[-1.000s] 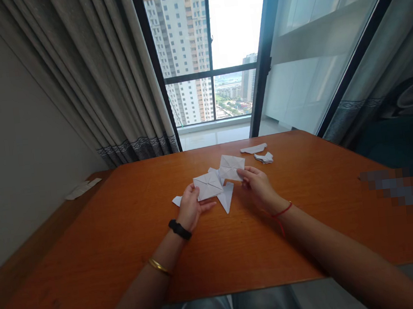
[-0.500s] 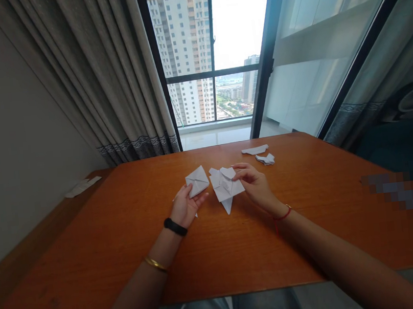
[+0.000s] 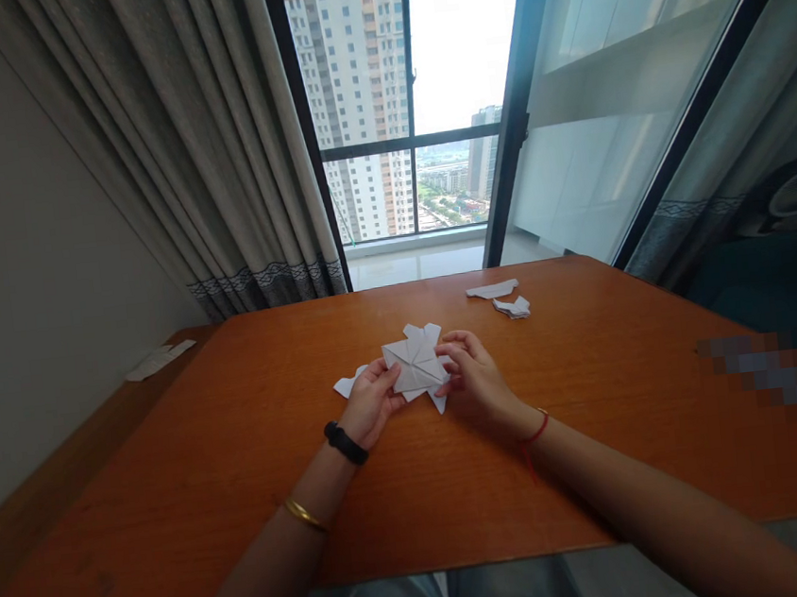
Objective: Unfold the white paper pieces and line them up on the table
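Observation:
A folded white paper square (image 3: pixel 411 362) with creases meeting at its middle is held by its left edge in my left hand (image 3: pixel 371 404), thumb on top. My right hand (image 3: pixel 483 385) is at the square's right edge, its fingers curved and apart; whether they touch the paper is hard to tell. Beneath the square lies another folded paper piece (image 3: pixel 440 400), mostly covered, its points sticking out at the top and bottom. A further white paper piece (image 3: pixel 348 384) shows on the table just left of my left hand, partly hidden by it.
Two more folded paper pieces, a long strip (image 3: pixel 493 289) and a small stack (image 3: pixel 512 307), lie toward the back right of the wooden table (image 3: pixel 212 489). White paper (image 3: pixel 161 360) rests on a ledge at the far left. A window stands beyond the table.
My left hand has moved right, bringing the paper square over the other folded piece. My right hand has let go of that piece and shifted to the square's right edge.

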The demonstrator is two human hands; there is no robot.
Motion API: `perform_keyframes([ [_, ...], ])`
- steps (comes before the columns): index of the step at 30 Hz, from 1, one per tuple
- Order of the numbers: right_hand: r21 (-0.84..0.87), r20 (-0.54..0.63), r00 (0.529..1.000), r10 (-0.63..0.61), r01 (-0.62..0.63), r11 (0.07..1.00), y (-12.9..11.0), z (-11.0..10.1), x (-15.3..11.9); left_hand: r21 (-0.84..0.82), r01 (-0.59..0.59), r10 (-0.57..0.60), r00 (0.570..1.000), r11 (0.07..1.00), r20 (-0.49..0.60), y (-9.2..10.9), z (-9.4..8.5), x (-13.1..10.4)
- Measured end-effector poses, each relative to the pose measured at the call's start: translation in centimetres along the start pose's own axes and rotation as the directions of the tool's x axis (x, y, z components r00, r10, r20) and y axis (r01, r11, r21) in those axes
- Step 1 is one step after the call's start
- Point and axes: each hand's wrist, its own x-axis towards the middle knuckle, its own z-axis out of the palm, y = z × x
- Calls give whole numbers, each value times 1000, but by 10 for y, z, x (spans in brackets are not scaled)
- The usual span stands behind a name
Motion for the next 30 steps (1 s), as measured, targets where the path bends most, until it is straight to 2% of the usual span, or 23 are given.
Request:
perform_keyframes([
  [2, -43, 53, 995, 85, -83, 996, -2, 2, 0, 9, -4, 3, 1000, 1000, 26, -1, 0, 0],
  [4, -80, 63, 992, 111, -106, 991, -2, 2, 1, 16, -16, 15, 999, 1000, 42, -2, 0, 0],
  [7, -1, -11, 995, 96, -96, 995, 0, 0, 2, 99, -44, 47, 998, 994, -28, -5, -1, 1],
  [10, 35, 34, 992, 121, -122, 992, 2, -2, 3, 203, -69, 95, 988, 977, -122, -7, -5, 3],
  [13, -18, 101, 992, 73, -72, 997, 3, -3, 3, 292, -95, 153, 971, 952, -183, -8, -9, 5],
  [16, -48, 161, 987, -7, 15, 999, 7, -4, 3, 321, -107, 168, 971, 941, -169, -9, -10, 5],
  [19, -13, 169, 986, 2, 0, 1000, 11, -5, 6, 309, -112, 170, 971, 945, -167, -9, -10, 5],
  [23, 14, 120, 992, 29, -31, 999, 10, -8, 9, 233, -110, 167, 956, 966, -241, -5, -10, 7],
  [28, 27, -34, 999, 21, -20, 999, 0, -16, 14, 40, -135, 141, 938, 990, -317, 8, -15, 10],
  [30, -24, -83, 996, 21, -23, 999, -1, -18, 16, -22, -121, 109, 951, 992, -289, 11, -15, 10],
])
